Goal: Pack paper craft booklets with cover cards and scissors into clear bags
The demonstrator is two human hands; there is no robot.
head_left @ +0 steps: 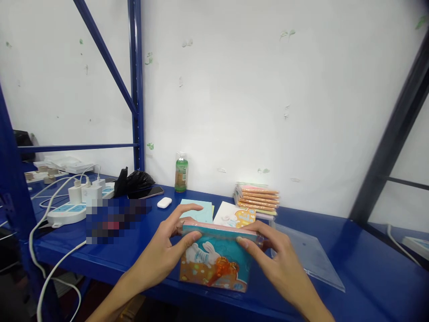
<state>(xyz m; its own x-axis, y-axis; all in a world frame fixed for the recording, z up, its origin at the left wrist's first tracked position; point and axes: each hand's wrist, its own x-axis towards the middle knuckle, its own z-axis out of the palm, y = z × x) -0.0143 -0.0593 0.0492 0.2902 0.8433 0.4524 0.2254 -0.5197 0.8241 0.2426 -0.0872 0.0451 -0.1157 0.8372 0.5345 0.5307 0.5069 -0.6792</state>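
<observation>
The left hand (pixel 164 248) and right hand (pixel 279 252) pinched the rabbit-print packet (pixel 221 264) near its 2 upper corners, apparently to keep it upright over the blue desk's (pixel 372 259) front edge; fingers behind it were hidden. Beyond, the right hand partly covered a clear plastic sleeve (pixel 313 250). Farther back, the stacked packets' (pixel 259 199) prints were indistinct.

Left hand (pixel 164 248) and right hand (pixel 279 249) pinch teal rabbit-print packet (pixel 219 261) near its top corners, thumbs on front. Past fingertips: light-blue booklet (pixel 197 211), white-orange booklet (pixel 231 215), packet stack (pixel 259 197) farther back. Clear sleeve (pixel 311 255) right of right fingers; white case (pixel 164 203) beyond left fingers.
</observation>
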